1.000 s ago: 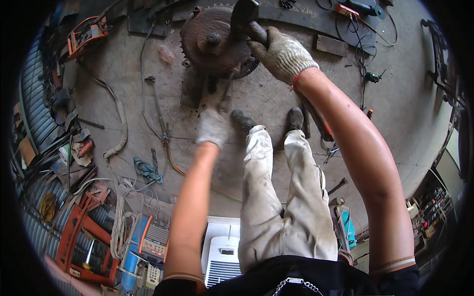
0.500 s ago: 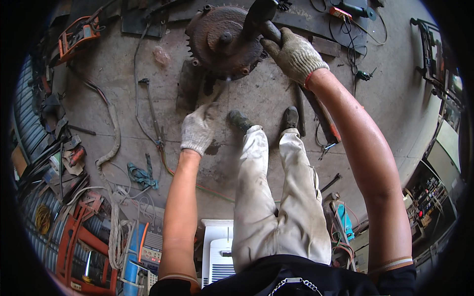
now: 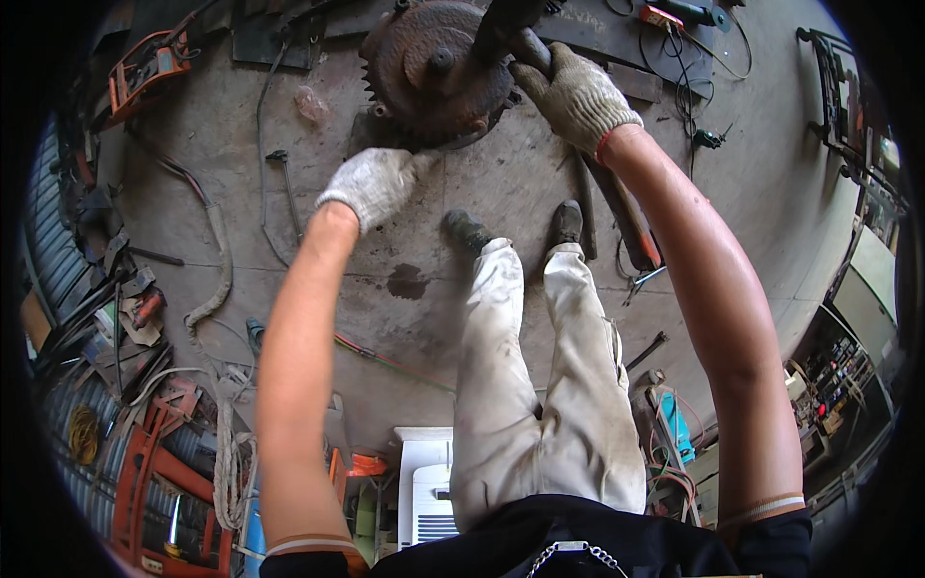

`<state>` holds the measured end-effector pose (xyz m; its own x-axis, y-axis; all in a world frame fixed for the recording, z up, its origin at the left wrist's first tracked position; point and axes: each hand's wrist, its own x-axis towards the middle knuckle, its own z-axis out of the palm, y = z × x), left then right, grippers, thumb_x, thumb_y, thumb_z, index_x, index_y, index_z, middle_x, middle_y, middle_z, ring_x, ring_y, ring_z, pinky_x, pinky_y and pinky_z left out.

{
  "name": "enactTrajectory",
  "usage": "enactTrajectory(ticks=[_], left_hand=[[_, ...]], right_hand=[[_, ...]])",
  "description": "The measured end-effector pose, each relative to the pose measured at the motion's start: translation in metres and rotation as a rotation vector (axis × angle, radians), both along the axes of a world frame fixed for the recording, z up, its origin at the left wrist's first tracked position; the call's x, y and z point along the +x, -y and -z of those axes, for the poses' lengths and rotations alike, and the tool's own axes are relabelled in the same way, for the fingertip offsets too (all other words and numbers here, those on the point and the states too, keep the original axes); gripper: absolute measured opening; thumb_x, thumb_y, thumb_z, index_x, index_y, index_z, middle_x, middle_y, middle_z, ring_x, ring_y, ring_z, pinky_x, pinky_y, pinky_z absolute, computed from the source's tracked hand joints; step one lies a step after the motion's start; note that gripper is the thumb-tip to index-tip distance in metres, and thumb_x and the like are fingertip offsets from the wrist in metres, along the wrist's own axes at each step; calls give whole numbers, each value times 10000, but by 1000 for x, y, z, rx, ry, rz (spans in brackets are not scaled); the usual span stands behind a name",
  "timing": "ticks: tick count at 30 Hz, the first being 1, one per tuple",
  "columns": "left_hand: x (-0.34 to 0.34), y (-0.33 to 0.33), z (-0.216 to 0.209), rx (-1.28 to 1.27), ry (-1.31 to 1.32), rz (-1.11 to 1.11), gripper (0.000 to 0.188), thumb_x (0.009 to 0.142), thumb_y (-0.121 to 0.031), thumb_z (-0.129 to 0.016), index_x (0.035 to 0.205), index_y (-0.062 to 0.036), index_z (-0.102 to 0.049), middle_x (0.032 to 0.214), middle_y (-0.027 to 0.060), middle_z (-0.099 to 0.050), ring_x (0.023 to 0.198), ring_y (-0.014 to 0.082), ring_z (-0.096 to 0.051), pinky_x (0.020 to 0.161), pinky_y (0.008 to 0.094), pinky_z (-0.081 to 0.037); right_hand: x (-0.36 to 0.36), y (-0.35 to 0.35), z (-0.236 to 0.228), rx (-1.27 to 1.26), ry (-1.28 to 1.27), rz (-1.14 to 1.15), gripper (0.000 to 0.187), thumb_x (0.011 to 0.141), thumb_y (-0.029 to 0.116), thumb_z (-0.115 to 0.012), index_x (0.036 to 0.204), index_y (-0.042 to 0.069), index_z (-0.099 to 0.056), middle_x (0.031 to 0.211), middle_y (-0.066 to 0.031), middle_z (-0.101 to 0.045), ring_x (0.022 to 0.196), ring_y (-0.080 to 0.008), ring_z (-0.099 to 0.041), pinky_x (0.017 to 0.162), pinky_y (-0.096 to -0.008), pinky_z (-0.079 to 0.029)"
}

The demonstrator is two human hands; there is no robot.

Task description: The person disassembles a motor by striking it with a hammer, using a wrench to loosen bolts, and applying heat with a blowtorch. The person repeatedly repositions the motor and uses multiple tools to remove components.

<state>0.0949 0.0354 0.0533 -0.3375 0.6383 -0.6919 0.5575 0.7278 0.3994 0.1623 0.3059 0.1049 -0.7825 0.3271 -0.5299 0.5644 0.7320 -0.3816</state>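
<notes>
A heavy, rusty round metal part point(image 3: 438, 67) with a toothed-looking rim and a central hub stands at the top of the view. My left hand point(image 3: 371, 185), in a pale knitted glove, is at its lower edge. The fingers are drawn together, and what they pinch, if anything, is too small or blurred to name. At the upper right of the part, my gloved right hand point(image 3: 583, 96) is closed around a thick dark metal bar point(image 3: 529, 53). That bar meets a larger dark piece point(image 3: 501, 24) partly cut off by the top edge.
My boots point(image 3: 469, 232) stand on the concrete floor below the part. Beside them lie dark metal bars point(image 3: 617, 207). Cables and hoses point(image 3: 222, 250) run along the left, near an orange frame point(image 3: 145, 482). A power strip and tool point(image 3: 665, 17) sit upper right; a white appliance point(image 3: 424, 482) stands behind.
My left hand has moved up and left, from below the rusty part to its lower edge. My right hand stays on the bar, and the part looks slightly higher in view.
</notes>
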Motion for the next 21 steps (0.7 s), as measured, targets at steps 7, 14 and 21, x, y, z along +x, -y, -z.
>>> enactTrajectory(ticks=[7, 14, 21], left_hand=[[-37, -23, -19, -88, -94, 111, 634, 1025, -583, -399, 1069, -55, -746, 1086, 206, -721, 1077, 382, -664, 972, 460, -499], [-25, -20, -20, -77, -165, 91, 670, 1022, -616, -385, 1059, -56, -749, 1065, 190, -731, 1072, 369, -675, 977, 456, -496], [-13, -15, -9, -41, -299, 118, 549, 1035, -533, -429, 1102, -68, -714, 1104, 159, -724, 1042, 347, -686, 945, 456, -518]], right_hand=[[18, -3, 25, -7, -163, 1, 582, 949, 497, -603, 1223, -17, -601, 1090, -291, -689, 1086, -438, -649, 946, -493, -500], [81, 16, -42, -349, -208, 156, 504, 958, 431, -672, 1222, 5, -624, 1014, -191, -733, 962, -236, -714, 853, -372, -550], [91, 48, -26, -46, -236, -60, 400, 968, 309, -693, 1253, 38, -619, 1008, -158, -730, 835, -232, -699, 759, -385, -558]])
